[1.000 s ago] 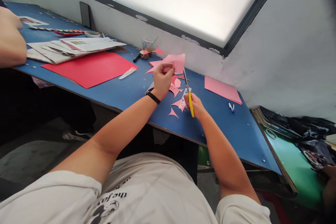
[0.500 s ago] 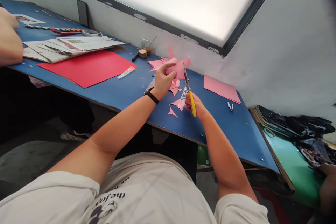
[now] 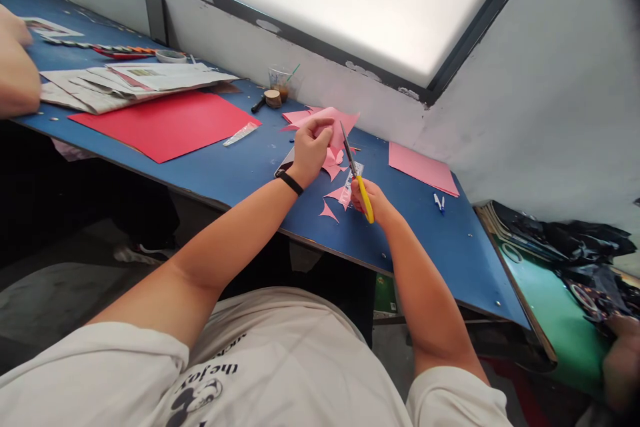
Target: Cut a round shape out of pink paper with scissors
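Pinched between the fingers of my left hand [image 3: 311, 150] is a piece of pink paper [image 3: 344, 121], held up off the table. My right hand [image 3: 369, 200] grips yellow-handled scissors [image 3: 365, 197], their blades pointing up and away at the paper's right edge. Whether the blades touch the paper I cannot tell. Below lie pink paper scraps [image 3: 328, 212] and a clear patterned ruler or stencil [image 3: 352, 185], partly covered by scraps. More cut pink paper [image 3: 295, 118] rests behind my left hand.
On the blue table [image 3: 420, 240], a pink paper stack [image 3: 423, 168] and a blue-and-white pen-like item [image 3: 439, 203] lie right. Red paper [image 3: 175, 123] and newspapers [image 3: 145, 80] lie left. A plastic cup [image 3: 280, 80] stands by the wall. Another person's arm [image 3: 17, 67] is at far left.
The held pink paper has tilted and turned, and a strip that stood up behind it is no longer visible. The scissors' tips have shifted slightly left.
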The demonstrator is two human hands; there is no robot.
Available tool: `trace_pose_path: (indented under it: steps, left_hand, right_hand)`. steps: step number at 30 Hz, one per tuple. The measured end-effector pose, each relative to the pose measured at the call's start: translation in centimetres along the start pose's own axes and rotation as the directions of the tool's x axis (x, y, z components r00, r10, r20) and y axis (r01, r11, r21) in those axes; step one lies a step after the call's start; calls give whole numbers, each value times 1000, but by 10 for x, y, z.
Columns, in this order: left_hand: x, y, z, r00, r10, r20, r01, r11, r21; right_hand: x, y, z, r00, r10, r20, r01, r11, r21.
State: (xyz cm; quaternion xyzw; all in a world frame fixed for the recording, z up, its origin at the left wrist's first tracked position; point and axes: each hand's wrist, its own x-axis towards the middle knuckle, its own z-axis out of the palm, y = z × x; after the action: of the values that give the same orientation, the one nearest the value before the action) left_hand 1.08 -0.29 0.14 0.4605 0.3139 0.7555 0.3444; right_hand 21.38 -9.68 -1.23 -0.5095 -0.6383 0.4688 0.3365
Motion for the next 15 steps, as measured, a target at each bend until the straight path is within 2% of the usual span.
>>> trace_pose_path:
  steps: [7,15]
  left_hand:
    - [5,-11,-2,996,85,-11,-85,996,32]
    - [10,-28,-4,993,117,14,-118,991,67]
  right_hand:
    - [0,3,1,1000,-30,3,30,1000,8]
    - [0,4,0,999,-47,-3,47,999,-5]
